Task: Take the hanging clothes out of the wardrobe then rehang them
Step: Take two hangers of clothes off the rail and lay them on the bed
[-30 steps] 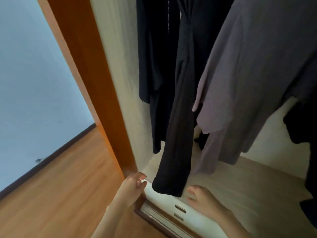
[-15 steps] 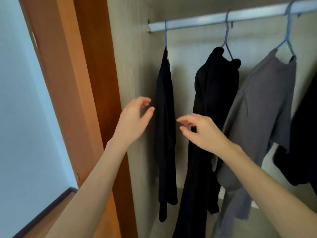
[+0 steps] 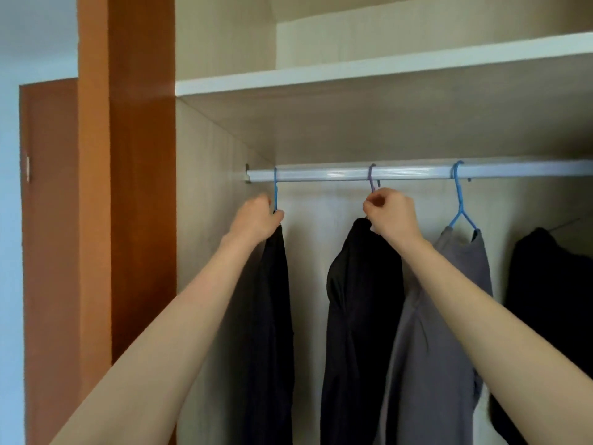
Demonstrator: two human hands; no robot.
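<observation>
Two bare forearms, no sleeves, left hand [image 3: 256, 216], right hand [image 3: 393, 213]

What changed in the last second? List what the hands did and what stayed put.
Both hands rose from near the wardrobe floor to the rail. The left hand closed on the neck of the leftmost blue hanger; the right hand pinched the purple hanger of the next black garment. All hangers stay hooked; the grey garment is untouched.

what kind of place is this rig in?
Most likely a bedroom or similar room at home, at an open built-in wardrobe: a metal hanging rail with dark clothes on plastic hangers, a white shelf above, and a wooden door frame beside it.
</observation>
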